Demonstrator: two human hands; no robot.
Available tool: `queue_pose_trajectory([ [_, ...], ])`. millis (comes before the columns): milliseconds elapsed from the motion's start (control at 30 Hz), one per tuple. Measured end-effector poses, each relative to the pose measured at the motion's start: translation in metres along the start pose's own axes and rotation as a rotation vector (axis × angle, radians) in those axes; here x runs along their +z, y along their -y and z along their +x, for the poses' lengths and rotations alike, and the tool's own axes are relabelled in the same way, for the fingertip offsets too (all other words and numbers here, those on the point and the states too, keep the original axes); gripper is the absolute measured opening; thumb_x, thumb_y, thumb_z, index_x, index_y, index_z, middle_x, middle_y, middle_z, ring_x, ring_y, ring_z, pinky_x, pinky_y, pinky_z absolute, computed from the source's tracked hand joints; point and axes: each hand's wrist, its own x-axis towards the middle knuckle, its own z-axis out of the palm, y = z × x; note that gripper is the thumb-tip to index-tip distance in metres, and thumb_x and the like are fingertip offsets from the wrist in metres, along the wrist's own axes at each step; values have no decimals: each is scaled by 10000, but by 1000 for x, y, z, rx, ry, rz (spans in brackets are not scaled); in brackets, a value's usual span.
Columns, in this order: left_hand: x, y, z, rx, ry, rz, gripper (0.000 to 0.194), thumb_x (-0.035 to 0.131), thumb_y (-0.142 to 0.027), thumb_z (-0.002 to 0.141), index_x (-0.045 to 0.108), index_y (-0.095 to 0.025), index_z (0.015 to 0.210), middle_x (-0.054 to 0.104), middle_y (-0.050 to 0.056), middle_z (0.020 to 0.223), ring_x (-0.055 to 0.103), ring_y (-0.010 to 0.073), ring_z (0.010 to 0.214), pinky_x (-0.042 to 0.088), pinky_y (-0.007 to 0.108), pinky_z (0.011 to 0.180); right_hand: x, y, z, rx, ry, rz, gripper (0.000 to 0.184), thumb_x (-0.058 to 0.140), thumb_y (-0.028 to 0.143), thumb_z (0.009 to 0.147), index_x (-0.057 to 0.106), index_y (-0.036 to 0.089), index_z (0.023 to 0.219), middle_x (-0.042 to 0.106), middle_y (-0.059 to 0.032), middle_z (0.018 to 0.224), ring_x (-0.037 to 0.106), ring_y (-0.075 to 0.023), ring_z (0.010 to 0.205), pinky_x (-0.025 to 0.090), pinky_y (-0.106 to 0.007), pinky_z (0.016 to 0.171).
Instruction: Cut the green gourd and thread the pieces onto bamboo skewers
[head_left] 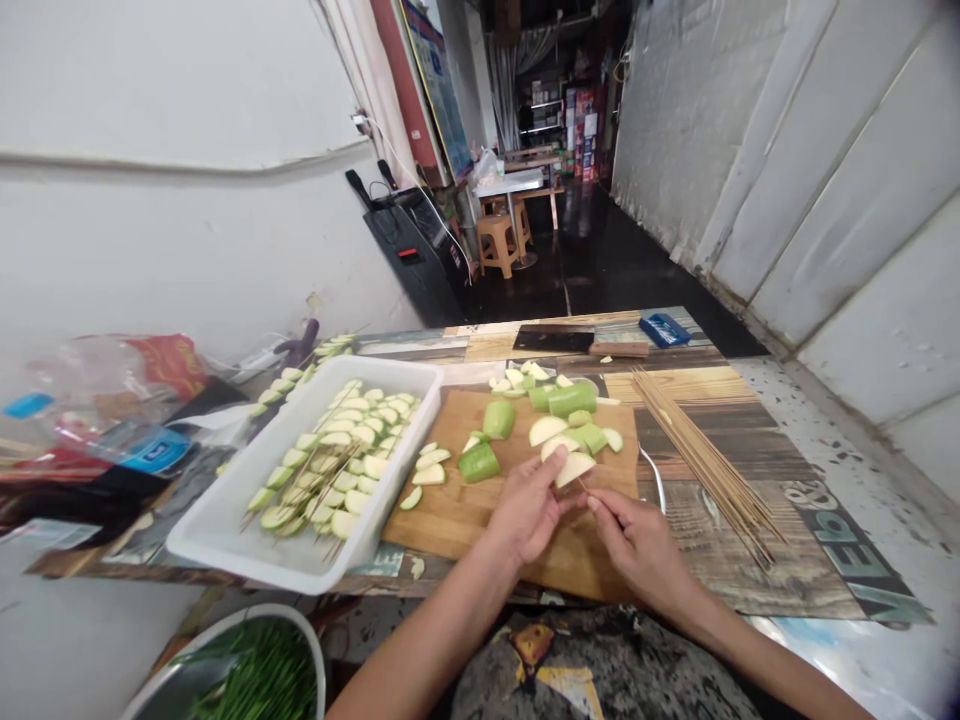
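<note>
Between the thumb and fingers of my left hand (526,508) is a pale green-edged zucchini slice (574,468). My right hand (634,535) pinches a thin wooden skewer (583,486) at the slice's lower edge; how deep it goes in is hidden. Both hands are over the wooden cutting board (442,515). On the board lie zucchini chunks (478,462) and more cut slices (429,474). Left of it, a white plastic tub (184,540) holds skewered zucchini slices (345,525).
Bare skewers (712,470) lie in a bundle on the right of the table. A cleaver (555,339) and a blue packet (664,330) rest at the far edge. Below left is a basin (319,650) of green vegetables. A plastic bottle (97,430) lies at far left.
</note>
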Motion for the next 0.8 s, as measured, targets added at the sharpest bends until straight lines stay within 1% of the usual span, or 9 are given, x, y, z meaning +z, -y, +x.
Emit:
queue_pose_trajectory([
  [67, 1, 6, -3, -26, -60, -11, 224, 639, -258, 735, 576, -117, 896, 663, 96, 860, 646, 185, 770, 512, 241, 593, 2, 1, 0, -13, 14, -3, 232, 401, 225, 869, 623, 161, 844, 650, -16, 674, 583, -137, 581, 408, -221, 545],
  [133, 2, 11, -4, -18, -108, -45, 209, 643, -251, 729, 566, -123, 875, 665, 88, 833, 652, 184, 753, 501, 224, 563, 3, 1, -1, -16, 23, -5, 235, 399, 219, 870, 623, 159, 834, 649, -19, 677, 582, -137, 585, 405, -222, 549],
  [300, 6, 15, -5, -9, -162, -58, 214, 664, -242, 701, 580, -117, 853, 668, 77, 771, 651, 171, 693, 479, 210, 532, 4, 3, -4, -4, 27, -13, 240, 392, 223, 874, 620, 158, 841, 648, -24, 687, 579, -138, 585, 401, -229, 555],
  [367, 8, 18, -6, -9, -152, -41, 214, 673, -248, 690, 593, -107, 830, 663, 73, 732, 642, 155, 663, 477, 208, 548, 3, 3, -4, 6, 21, -11, 239, 389, 229, 876, 616, 161, 837, 645, -22, 684, 580, -139, 588, 402, -230, 560],
  [500, 11, 24, -10, -13, -80, -7, 223, 676, -280, 683, 615, -78, 754, 654, 77, 692, 603, 117, 593, 468, 204, 568, 0, 4, -2, 40, 16, 13, 231, 389, 233, 876, 603, 163, 822, 639, -22, 693, 585, -143, 613, 407, -230, 575],
  [633, 10, 19, -9, -9, -40, 35, 294, 656, -344, 701, 625, -99, 862, 668, 89, 788, 614, 144, 654, 485, 239, 590, -5, 4, -4, 43, 27, -17, 237, 387, 244, 878, 595, 162, 799, 607, -12, 649, 560, -141, 586, 391, -233, 559],
  [700, 8, 13, -7, 30, -70, 16, 285, 639, -340, 721, 612, -126, 907, 670, 87, 846, 629, 170, 721, 498, 259, 608, -8, 4, -6, 32, 81, -15, 243, 377, 247, 885, 591, 167, 802, 599, -5, 640, 545, -134, 568, 380, -230, 543],
  [800, 7, 7, -4, 85, -149, -25, 229, 634, -260, 734, 593, -118, 909, 671, 101, 868, 643, 192, 790, 507, 271, 657, -9, 5, -8, 9, 162, 0, 251, 357, 240, 893, 589, 176, 821, 609, -2, 665, 543, -130, 579, 380, -225, 546],
])
